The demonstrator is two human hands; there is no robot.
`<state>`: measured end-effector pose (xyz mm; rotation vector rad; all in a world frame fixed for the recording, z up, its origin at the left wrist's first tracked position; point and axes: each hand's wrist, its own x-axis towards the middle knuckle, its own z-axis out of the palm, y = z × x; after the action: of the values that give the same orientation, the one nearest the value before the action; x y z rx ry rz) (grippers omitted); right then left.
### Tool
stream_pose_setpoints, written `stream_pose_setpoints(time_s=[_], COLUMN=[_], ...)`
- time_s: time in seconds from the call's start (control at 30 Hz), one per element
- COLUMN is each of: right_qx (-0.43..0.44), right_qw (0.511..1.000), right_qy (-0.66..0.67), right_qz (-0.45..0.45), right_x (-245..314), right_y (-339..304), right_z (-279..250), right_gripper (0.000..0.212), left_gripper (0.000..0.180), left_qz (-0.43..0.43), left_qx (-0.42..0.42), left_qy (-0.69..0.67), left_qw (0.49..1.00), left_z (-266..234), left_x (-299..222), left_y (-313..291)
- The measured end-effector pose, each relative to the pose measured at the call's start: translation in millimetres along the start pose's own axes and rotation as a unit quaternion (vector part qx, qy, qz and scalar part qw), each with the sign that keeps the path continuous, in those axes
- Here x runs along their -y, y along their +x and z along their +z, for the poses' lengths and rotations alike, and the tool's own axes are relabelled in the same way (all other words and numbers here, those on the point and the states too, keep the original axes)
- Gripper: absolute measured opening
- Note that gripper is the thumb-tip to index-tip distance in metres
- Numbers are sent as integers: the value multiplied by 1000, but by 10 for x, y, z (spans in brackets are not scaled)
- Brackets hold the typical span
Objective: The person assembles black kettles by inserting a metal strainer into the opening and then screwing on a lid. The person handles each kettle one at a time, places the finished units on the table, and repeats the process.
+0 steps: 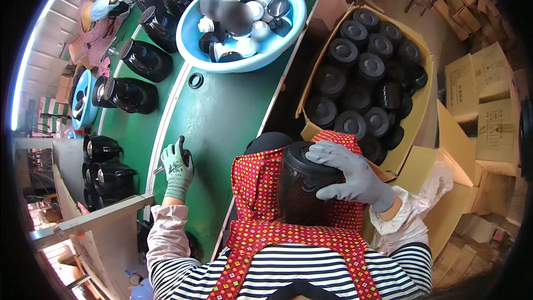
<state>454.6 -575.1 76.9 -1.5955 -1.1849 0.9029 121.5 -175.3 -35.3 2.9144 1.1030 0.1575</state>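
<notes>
My right hand [355, 175], in a grey glove, grips the top rim of a dark glossy cylindrical container [302, 194]. That container stands upright over my lap against the red patterned apron [258, 189], and a round black lid-like top [302, 155] covers it. Over the green bench [216, 114], my left hand [177, 171] rests by the pale rail, its gloved fingers pointing away from me and somewhat apart. A small metal piece shows beside it; whether the hand touches this is unclear. Farther along the bench lies a small black ring [195, 80].
A light-blue basin [189, 50] of black and white round parts sits on the bench. Glossy black housings [145, 60] line its left side. At right, an open carton [425, 116] holds many black round parts. Another person [100, 14] works at far left. Cardboard boxes [472, 83] are stacked at right.
</notes>
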Motion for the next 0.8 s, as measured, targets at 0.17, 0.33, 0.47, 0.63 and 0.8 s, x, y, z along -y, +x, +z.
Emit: stream_pose_setpoints(time_s=[0.17,0.33,0.47,0.63,0.8], right_qx=[-151,-233,-80,-86,-137], right_qw=[971,842,962,993,990], right_qy=[179,483,233,71,-18], right_qz=[42,49,-121,23,-13], right_x=[42,146,-236,-530,184], right_y=[166,606,1031,1652,2547], right_z=[-80,-74,269,369,206], right_gripper=[58,41,47,47,41], left_gripper=[88,118,80,38,34], left_qz=[-94,115,135,-41,-61], left_qx=[3,19,41,66,-22], left_qy=[26,-394,-545,-719,-560], left_qw=[995,912,827,690,826], left_z=[-155,-817,-1148,-965,-355], left_x=[-134,-1044,-1582,-1313,-820], left_y=[-52,-318,-391,-333,-181])
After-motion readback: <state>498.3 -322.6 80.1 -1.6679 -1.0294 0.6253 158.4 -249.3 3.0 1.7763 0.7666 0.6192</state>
